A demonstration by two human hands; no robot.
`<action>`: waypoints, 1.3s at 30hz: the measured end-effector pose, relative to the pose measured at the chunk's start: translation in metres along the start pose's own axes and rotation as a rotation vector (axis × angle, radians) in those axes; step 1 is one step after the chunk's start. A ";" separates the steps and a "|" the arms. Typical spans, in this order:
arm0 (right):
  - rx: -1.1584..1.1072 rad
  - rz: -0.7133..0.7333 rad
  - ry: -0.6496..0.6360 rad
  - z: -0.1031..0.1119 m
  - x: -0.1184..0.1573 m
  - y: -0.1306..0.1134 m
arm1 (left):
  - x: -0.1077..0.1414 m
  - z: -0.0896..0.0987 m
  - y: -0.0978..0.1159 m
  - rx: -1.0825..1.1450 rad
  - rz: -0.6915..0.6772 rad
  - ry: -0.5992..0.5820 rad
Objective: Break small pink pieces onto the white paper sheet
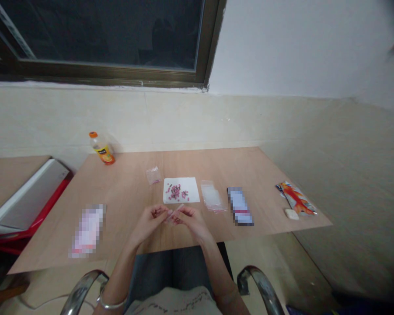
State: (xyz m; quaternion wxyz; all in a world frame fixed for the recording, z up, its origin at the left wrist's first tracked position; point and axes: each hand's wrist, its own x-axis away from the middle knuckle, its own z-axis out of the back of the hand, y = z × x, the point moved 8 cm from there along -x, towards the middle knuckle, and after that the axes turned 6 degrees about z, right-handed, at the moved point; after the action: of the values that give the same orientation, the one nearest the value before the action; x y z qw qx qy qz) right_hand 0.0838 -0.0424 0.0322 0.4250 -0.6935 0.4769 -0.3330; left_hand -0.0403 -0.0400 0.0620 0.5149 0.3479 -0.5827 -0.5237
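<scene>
Seated at a light wood tabletop (124, 205), the person has both hands drawn together near its near edge, fingers curled inward. The left hand (149, 223) and the right hand (192, 221) meet at the fingertips, pinching between them a thin, pale translucent piece (175, 213), too small to make out exactly. It sits just in front of a white paper sheet (192, 186) holding a scatter of small pink pieces (175, 191), and neither hand touches the sheet. To the left of the sheet lies a small clear plastic bag (153, 175) with a few pink bits inside; to the right are a larger clear plastic bag (211, 196) and then a pixelated packet (240, 205). A second pixelated packet (87, 229) lies left of the hands. Further right rest a fish-printed packet (297, 198) and a small white bar (291, 214), while an orange-capped juice bottle (102, 148) lies against the wall at the far left corner. A silver bangle (111, 304) circles the left wrist.
</scene>
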 end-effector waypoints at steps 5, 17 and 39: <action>-0.101 0.010 -0.001 -0.003 0.000 -0.001 | 0.005 -0.011 0.012 0.008 -0.012 -0.063; -0.138 -0.057 -0.020 -0.012 0.006 -0.001 | 0.012 -0.028 0.019 0.156 0.076 -0.217; 0.039 -0.021 0.063 -0.008 0.003 -0.004 | 0.010 -0.022 0.011 -0.134 -0.017 -0.068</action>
State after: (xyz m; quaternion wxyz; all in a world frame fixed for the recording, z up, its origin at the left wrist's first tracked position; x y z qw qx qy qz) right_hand 0.0795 -0.0465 0.0395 0.4198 -0.6792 0.4761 -0.3685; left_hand -0.0194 -0.0526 0.0737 0.5125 0.2993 -0.5606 -0.5776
